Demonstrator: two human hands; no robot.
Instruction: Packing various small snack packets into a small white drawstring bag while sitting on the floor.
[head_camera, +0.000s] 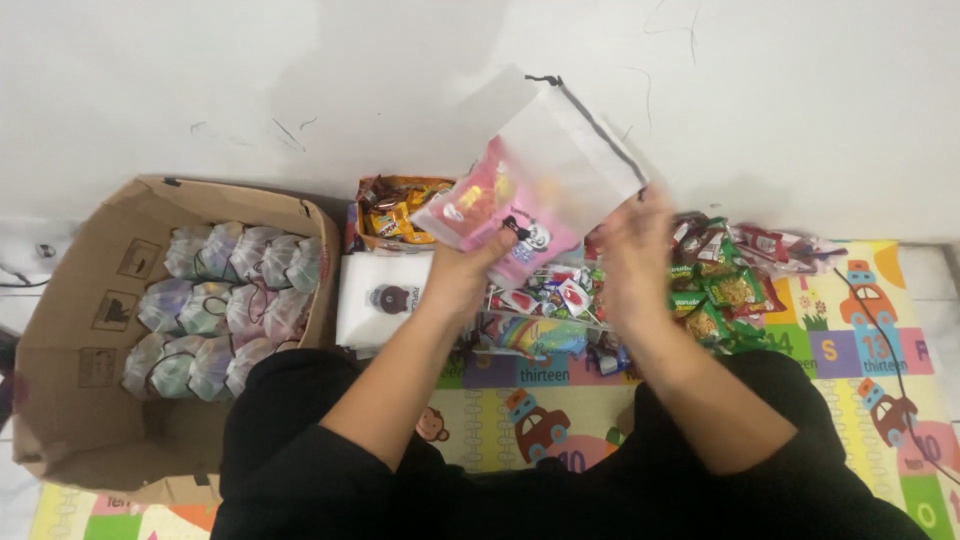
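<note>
Fingers of the left hand (462, 272) are clamped on the lower edge of a translucent white drawstring pouch (560, 165), thumb across its front, with a pink snack packet (487, 205) showing through and poking out at the left side. Those of the right hand (632, 258) are blurred; they sit against the pouch's right lower corner, but I cannot tell whether they grip it or lie loose. The pouch is held up in the air, tilted, above the heap of goods.

Biggest thing around is the colourful play mat (850, 350) with cars and numbers, which the person sits on. At the left stands an open cardboard box (80, 350), packed with rows of filled pouches (215, 310). Beside it lies a stack of flat white pouches (385, 298) with a dark cartoon print. Behind that is a small carton of orange sweets (400, 210). Green and red snack packets (725, 285) lie at the right, and small lollipops and candies (545, 300) lie under the hands
</note>
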